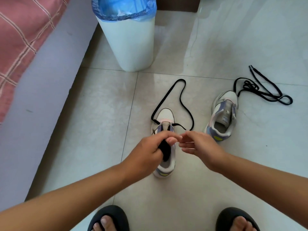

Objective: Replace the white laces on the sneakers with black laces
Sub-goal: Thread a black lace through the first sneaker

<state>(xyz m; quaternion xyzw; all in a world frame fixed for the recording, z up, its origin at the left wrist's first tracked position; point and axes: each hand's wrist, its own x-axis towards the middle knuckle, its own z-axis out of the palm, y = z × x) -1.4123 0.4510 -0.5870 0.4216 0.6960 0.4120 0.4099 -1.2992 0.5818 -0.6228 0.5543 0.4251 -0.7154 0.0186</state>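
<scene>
Here, black lace [173, 95] gripped in left hand [148, 150], right hand [198, 144] just beside

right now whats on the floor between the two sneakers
In the head view, part of the black lace threaded in the near sneaker loops there; otherwise bare tile up to the far sneaker.

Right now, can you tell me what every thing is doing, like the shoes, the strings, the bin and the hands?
Near sneaker: upright on the floor, black lace partly threaded.
Its black lace: looped out on the tiles past the toe.
Far sneaker: upright, no lace in it.
Spare black lace: loose, tangled on the floor.
Bin: upright, open, blue bag lining it.
Left hand: gripping something black.
Right hand: fingers relaxed, holding nothing I can see.
</scene>
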